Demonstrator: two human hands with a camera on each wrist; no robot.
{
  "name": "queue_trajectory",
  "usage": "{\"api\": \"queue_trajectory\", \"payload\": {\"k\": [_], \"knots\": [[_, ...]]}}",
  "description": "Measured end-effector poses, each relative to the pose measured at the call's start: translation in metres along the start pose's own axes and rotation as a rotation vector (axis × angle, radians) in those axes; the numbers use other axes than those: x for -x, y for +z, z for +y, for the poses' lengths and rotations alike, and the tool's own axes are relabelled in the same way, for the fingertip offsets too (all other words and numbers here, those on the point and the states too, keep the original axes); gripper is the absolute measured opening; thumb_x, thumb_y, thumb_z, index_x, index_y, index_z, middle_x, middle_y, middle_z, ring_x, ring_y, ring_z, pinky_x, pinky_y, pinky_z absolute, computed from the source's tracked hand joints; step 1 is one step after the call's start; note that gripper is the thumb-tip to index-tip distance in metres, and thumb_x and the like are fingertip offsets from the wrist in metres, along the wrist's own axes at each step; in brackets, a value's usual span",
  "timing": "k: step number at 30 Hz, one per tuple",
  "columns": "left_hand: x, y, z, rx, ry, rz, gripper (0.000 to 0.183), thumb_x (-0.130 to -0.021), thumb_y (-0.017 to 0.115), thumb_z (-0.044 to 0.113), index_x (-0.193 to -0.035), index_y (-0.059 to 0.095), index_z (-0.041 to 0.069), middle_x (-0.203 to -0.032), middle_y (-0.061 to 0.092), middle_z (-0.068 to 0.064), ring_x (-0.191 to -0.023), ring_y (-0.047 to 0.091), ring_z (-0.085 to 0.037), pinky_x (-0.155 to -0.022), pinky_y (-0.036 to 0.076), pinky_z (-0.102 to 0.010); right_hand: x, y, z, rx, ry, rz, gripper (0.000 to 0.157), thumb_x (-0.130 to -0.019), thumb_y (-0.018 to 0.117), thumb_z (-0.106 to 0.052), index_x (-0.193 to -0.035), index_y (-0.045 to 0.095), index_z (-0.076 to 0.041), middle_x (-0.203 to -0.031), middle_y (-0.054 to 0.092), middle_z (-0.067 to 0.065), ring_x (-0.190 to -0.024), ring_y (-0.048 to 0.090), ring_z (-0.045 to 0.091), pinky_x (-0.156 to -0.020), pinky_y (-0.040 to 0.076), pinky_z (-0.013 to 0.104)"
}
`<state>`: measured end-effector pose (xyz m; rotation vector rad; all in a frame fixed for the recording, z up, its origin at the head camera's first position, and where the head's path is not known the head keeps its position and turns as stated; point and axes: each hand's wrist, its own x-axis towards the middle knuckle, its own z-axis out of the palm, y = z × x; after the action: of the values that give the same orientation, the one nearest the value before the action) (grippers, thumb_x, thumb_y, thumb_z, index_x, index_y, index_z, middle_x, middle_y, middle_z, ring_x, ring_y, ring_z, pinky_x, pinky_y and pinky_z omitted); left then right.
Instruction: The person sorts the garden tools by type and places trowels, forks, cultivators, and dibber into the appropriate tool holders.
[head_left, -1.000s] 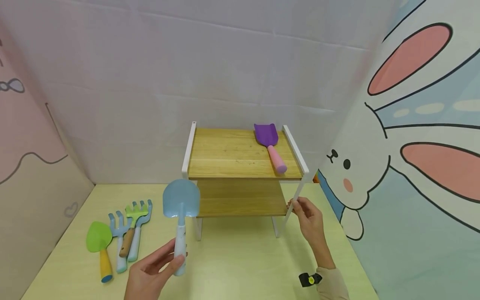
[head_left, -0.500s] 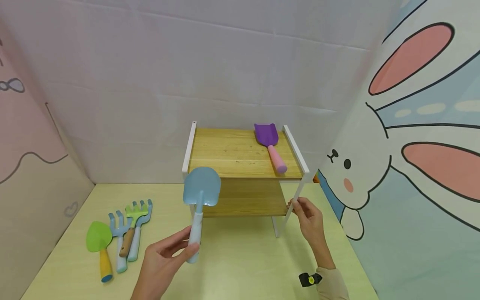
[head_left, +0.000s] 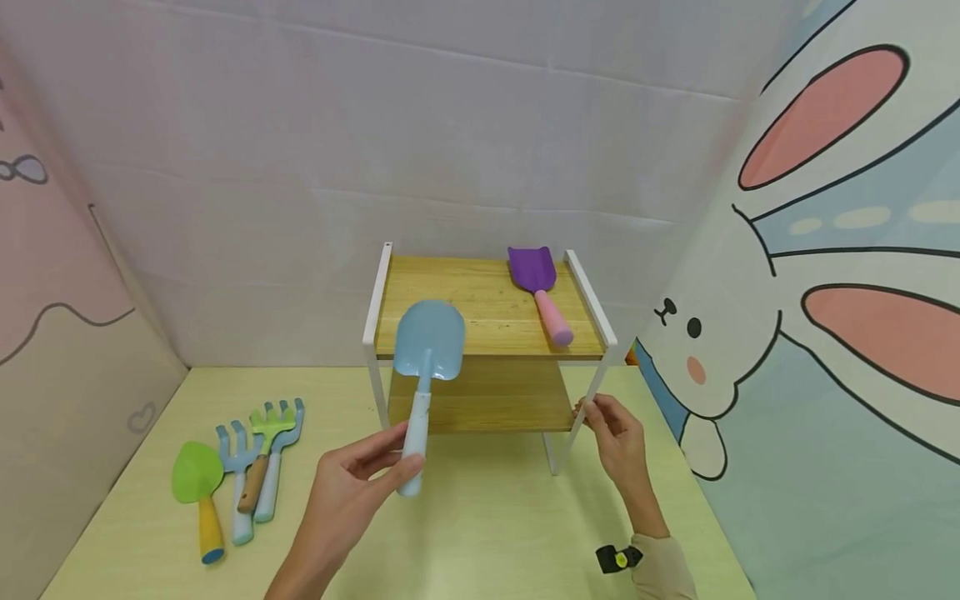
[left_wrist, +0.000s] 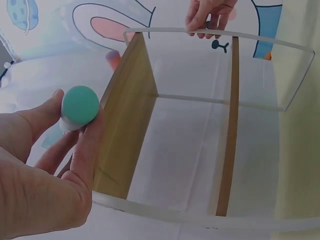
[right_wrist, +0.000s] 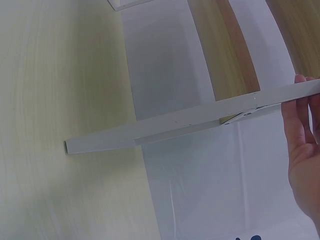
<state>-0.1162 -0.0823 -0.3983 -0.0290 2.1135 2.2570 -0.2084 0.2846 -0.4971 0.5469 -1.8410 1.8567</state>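
Observation:
My left hand (head_left: 352, 487) pinches the pale handle of a light blue garden trowel (head_left: 430, 337) between thumb and fingers. The blade points up and, in the head view, overlaps the front edge of a two-tier wooden shelf (head_left: 457, 292); I cannot tell how far apart they are. In the left wrist view the handle's turquoise end (left_wrist: 81, 105) faces the camera. My right hand (head_left: 621, 442) grips the shelf's white front right leg (right_wrist: 175, 125), near the lower board. On the top board, toward the right side, lies a purple shovel (head_left: 534, 271) with a pink handle.
On the table's left lie a green trowel (head_left: 198, 473) with a yellow handle, a blue hand fork (head_left: 239, 457), a green hand fork (head_left: 273, 423) and a second blue fork (head_left: 289, 437). A pale curtain (head_left: 450, 150) hangs behind; a rabbit-print cloth (head_left: 750, 350) bounds the right.
My left hand has carried the blue trowel up and to the right, from beside the shelf's left leg to before its top board. The right hand stays on the leg.

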Motion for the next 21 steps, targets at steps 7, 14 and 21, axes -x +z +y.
{"api": "queue_trajectory", "payload": {"k": [7, 14, 21], "knots": [[-0.012, 0.008, 0.013, 0.001, 0.039, -0.021, 0.045, -0.087, 0.084, 0.010, -0.130, 0.071, 0.008, -0.120, 0.073, -0.012, -0.102, 0.073, -0.019, -0.083, 0.060, -0.029, 0.000, 0.001, 0.001, 0.003, 0.003, -0.001, 0.013, -0.100, 0.050, 0.017, -0.107, 0.060, 0.021, -0.098, 0.072, 0.008, -0.090, 0.073, 0.014, -0.085, 0.059, 0.029], [-0.027, 0.017, 0.023, 0.007, 0.063, -0.063, 0.046, -0.089, 0.083, 0.013, -0.132, 0.070, 0.007, -0.114, 0.075, -0.014, -0.099, 0.074, -0.019, -0.083, 0.060, -0.030, 0.001, 0.000, 0.000, -0.010, 0.001, -0.015, 0.014, -0.101, 0.049, 0.017, -0.107, 0.060, 0.022, -0.097, 0.069, 0.022, -0.090, 0.074, 0.016, -0.084, 0.060, 0.031], [-0.038, 0.027, 0.036, 0.015, 0.090, -0.087, 0.046, -0.089, 0.083, 0.014, -0.132, 0.069, 0.006, -0.116, 0.074, -0.013, -0.098, 0.075, -0.020, -0.083, 0.060, -0.031, 0.000, -0.002, -0.002, 0.042, 0.046, -0.021, 0.014, -0.103, 0.051, 0.011, -0.108, 0.060, 0.020, -0.099, 0.070, 0.017, -0.091, 0.074, 0.014, -0.086, 0.059, 0.033]]}}
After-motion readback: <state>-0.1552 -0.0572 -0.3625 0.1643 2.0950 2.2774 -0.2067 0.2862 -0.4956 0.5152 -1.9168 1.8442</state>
